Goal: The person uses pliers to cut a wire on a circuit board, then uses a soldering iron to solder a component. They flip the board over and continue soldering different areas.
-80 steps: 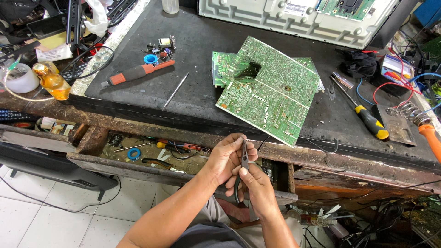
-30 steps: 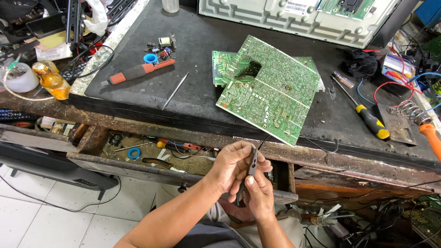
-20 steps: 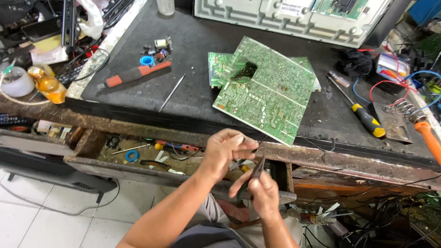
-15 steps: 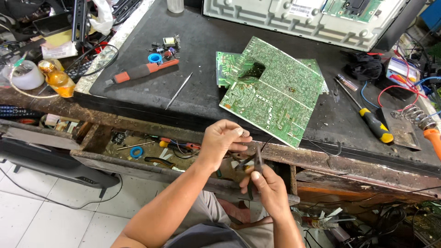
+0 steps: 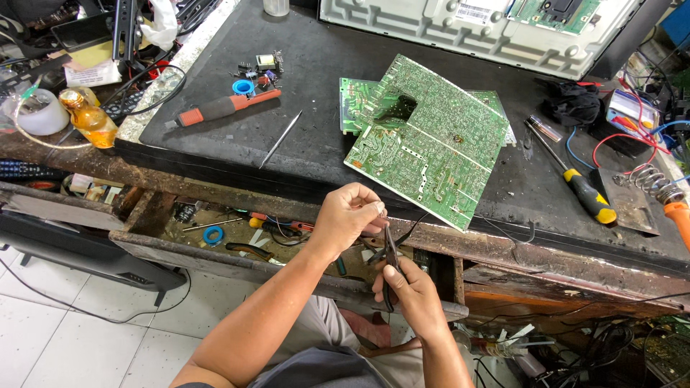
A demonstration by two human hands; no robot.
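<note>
A dark bench (image 5: pixel 302 151) carries a large green circuit board (image 5: pixel 431 140) near its front edge. Just below that board, off the bench edge, the right hand (image 5: pixel 410 298) grips small pliers (image 5: pixel 389 262). The left hand (image 5: pixel 348 215) pinches something at the plier tips, too small to make out; a thin black wire (image 5: pixel 413 223) runs up toward the board.

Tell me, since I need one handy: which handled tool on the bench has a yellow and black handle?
The screwdriver right of the green circuit board; the other tool's handle is orange.

Right hand (image 5: pixel 410 294) grips pliers (image 5: pixel 389 262); left hand (image 5: pixel 348 215) pinches wire (image 5: pixel 411 224).
</note>
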